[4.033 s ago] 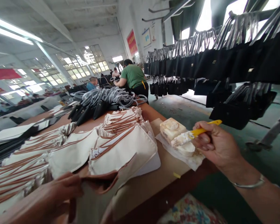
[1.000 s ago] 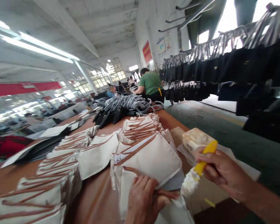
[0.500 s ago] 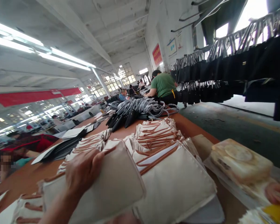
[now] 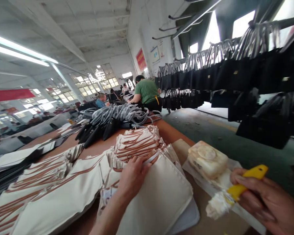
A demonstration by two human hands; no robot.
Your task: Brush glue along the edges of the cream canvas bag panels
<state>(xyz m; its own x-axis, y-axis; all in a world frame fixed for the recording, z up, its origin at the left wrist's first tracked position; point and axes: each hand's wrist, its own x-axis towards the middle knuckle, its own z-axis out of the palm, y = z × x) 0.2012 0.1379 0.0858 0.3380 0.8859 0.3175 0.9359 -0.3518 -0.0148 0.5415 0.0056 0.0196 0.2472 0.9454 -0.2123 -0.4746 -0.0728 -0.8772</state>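
My left hand (image 4: pixel 133 176) has its fingers closed on the top edge of a cream fabric panel (image 4: pixel 159 192) with brown trim, at the front of a stack. In my right hand (image 4: pixel 262 199), at the lower right, is a yellow-handled brush (image 4: pixel 247 182), its bristles caked with whitish material and pointing left. The brush is in the air near a stained, glue-coated container (image 4: pixel 207 160). Behind my left hand rises a pile of cream pieces with brown edging (image 4: pixel 137 142). A long row of similar pieces (image 4: pixel 63 195) lies to the left.
Black pieces with grey wrapped straps (image 4: pixel 120 114) lie farther back on the brown table (image 4: pixel 171 130). Black bags (image 4: pixel 225 78) hang from a rack on the right. A person in a green shirt (image 4: pixel 148 91) bends over beyond the table. Black and white sheets lie at far left.
The view has turned right. My left hand has let go of the panel it held on the left and moved to the right-hand stack. My right hand and the brush have come fully into view.
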